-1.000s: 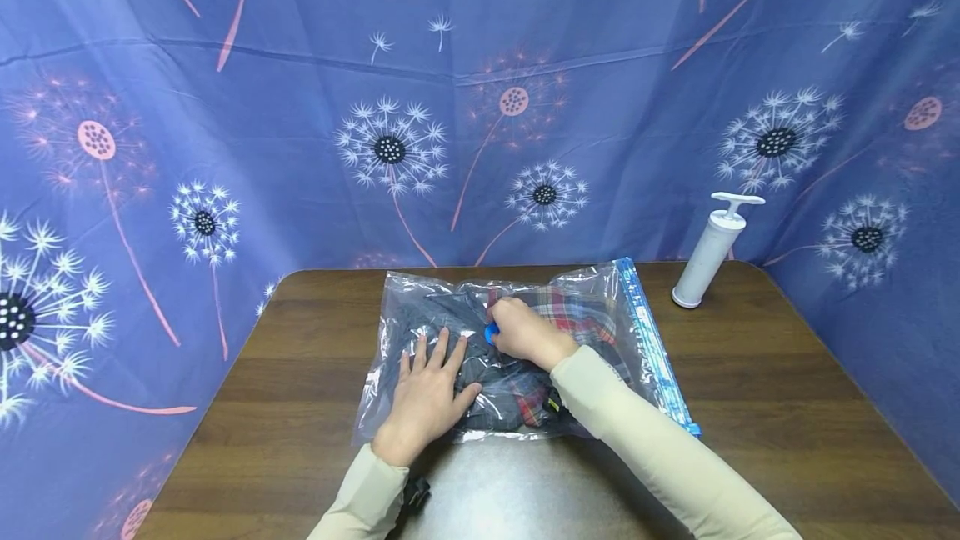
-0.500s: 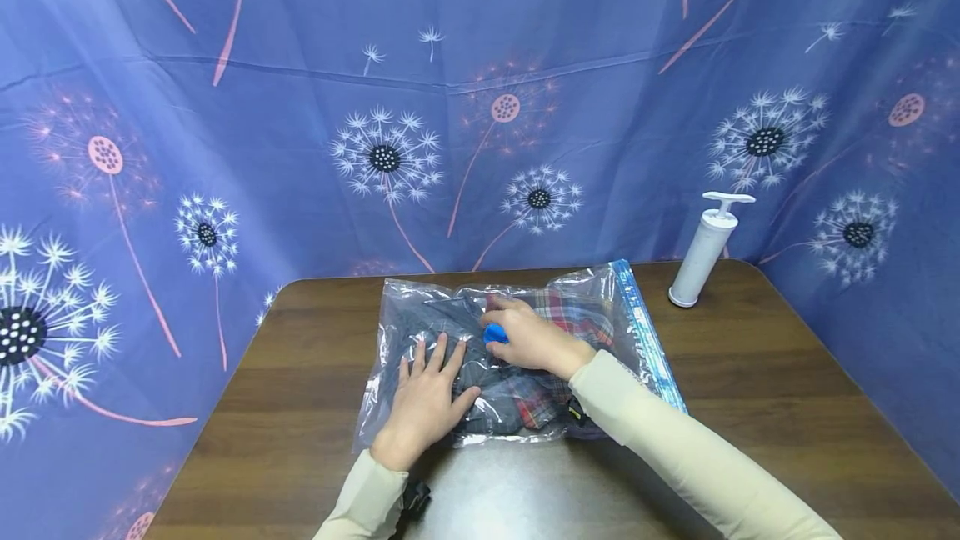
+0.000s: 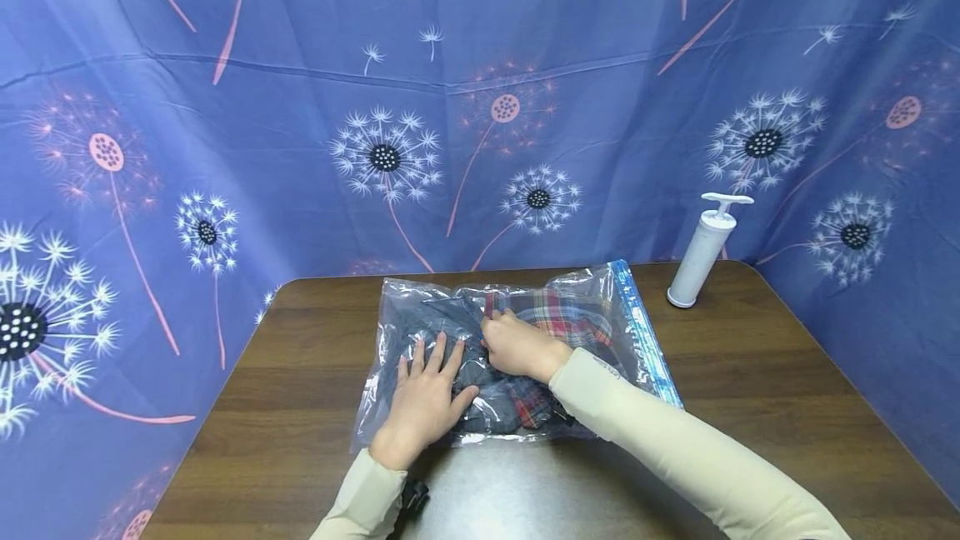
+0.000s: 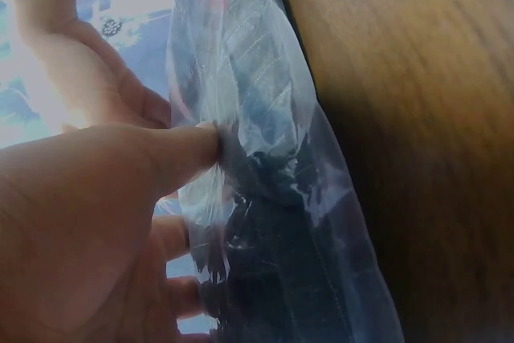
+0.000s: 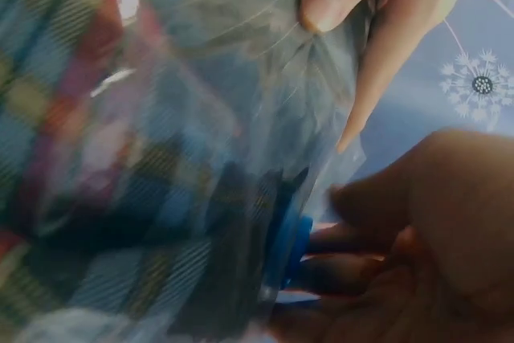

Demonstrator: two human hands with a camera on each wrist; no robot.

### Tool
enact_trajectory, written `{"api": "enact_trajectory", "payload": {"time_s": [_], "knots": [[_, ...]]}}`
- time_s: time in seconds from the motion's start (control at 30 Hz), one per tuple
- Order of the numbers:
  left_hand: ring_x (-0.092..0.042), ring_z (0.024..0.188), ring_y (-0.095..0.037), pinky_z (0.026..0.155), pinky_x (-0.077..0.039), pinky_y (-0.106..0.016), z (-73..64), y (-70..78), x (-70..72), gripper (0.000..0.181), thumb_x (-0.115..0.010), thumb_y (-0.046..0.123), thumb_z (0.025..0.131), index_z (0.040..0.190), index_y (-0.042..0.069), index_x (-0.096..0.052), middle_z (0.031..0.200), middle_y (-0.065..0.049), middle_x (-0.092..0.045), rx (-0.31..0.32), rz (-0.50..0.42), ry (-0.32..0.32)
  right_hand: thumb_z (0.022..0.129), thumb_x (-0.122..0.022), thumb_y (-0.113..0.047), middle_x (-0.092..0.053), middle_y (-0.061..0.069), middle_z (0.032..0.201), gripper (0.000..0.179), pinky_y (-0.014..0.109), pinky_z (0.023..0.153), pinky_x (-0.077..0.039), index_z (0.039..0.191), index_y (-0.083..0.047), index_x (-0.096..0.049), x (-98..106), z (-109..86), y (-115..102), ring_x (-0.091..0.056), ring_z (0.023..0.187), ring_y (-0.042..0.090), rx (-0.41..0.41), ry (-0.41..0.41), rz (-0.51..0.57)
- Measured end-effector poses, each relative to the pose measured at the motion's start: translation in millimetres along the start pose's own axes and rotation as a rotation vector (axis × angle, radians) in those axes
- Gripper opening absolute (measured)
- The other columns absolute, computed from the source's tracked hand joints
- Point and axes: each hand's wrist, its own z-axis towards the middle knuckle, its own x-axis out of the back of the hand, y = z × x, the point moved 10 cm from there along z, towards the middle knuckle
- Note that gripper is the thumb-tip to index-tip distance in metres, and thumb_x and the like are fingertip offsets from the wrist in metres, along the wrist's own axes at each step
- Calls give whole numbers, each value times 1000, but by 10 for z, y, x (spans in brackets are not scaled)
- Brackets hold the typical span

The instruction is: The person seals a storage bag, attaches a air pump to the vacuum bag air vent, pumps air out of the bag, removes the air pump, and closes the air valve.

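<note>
A clear plastic vacuum storage bag [image 3: 375, 390] lies flat with dark clothing [image 3: 487, 407] and a plaid shirt [image 3: 570, 315] inside. My left hand [image 3: 422, 407] rests on its left part, fingers spread and straight. In the left wrist view the thumb [image 4: 189, 150] presses the film over dark fabric. Near the bag's middle, my right hand [image 3: 521, 346] has its fingers curled at the round blue valve cap [image 5: 299, 248]. That cap is mostly covered by the hand in the head view; the right wrist view shows its edge between the bag and the fingers.
The bag's blue zip edge [image 3: 647, 332] runs along its right side. A white hand pump [image 3: 701, 261] with a T-shaped handle stands upright at the back right of the wooden table [image 3: 787, 407]. A blue dandelion-print cloth [image 3: 465, 148] hangs behind.
My right hand turns at the blue cap: the cap showed plainly half a second ago and is now mostly hidden by the fingers. My left hand stays put.
</note>
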Motion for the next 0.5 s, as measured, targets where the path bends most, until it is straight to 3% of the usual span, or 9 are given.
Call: {"api": "enact_trajectory", "payload": {"time_s": [0.1,0.2,0.3,0.5], "knots": [[-28,151,-53,115,-27,-75,3,1,-5,72,-60,54,99,159,19,-41,165,-18,-35,-3,-11,-2,92,-67,3,-70,28,118,22,57,112,-46,113,9,-70,16,23,-55,-64,120,46,13,27,-42],[-27,151,-53,115,-27,-76,6,-3,-7,72,-61,54,99,159,19,-41,165,-18,-34,-4,-17,-4,90,-68,7,-75,20,102,12,53,101,-55,100,3,-74,35,44,-59,-69,100,39,9,58,-77],[-27,151,-53,115,-27,-76,9,-13,-10,72,-60,54,99,160,19,-40,166,-18,-34,-3,-15,-6,89,-69,8,-76,17,98,12,50,91,-58,96,1,-74,39,74,-41,-68,92,36,8,77,-105],[-27,151,-53,116,-26,-75,11,-8,-16,72,-61,53,99,160,19,-40,166,-18,-33,0,-14,-9,83,-77,9,-69,20,101,15,46,86,-61,97,5,-75,61,89,-27,-69,91,38,46,88,-96]]}}
